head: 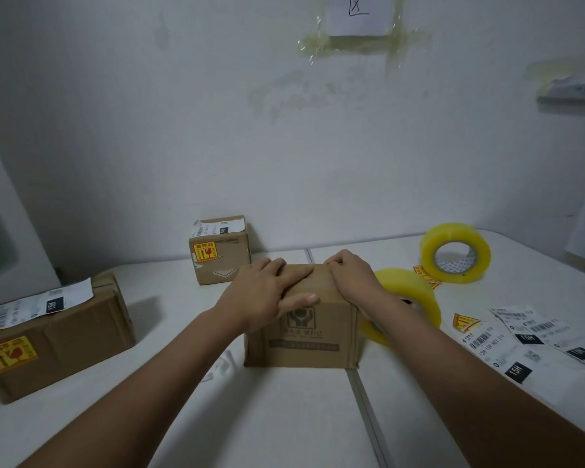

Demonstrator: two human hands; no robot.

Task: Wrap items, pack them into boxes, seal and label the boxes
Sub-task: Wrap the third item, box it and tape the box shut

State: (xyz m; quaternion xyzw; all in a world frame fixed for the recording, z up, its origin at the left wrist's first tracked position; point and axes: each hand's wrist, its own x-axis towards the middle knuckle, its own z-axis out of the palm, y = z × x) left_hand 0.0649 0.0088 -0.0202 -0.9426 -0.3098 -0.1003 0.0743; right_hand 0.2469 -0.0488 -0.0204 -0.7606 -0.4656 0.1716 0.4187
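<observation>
Both forearms reaching in from the bottom edge. Left hand (267, 292) flat on top of box (304, 336), fingers spread straight, thumb over the front edge. Right hand (352, 275) at the far top edge, fingers curled, pinching something there, can't tell what. Plain brown cardboard, printed logo on the front, sitting mid-table (284, 417) on the seam. Yellow tape roll (406, 302) tucked right behind the right wrist, second roll (455, 253) further back. Glossy, see-through stuff. Labels (527, 339) scattered right. Two labelled boxes left: small one (220, 251) by the wall, bigger one (54, 336) near the edge.
</observation>
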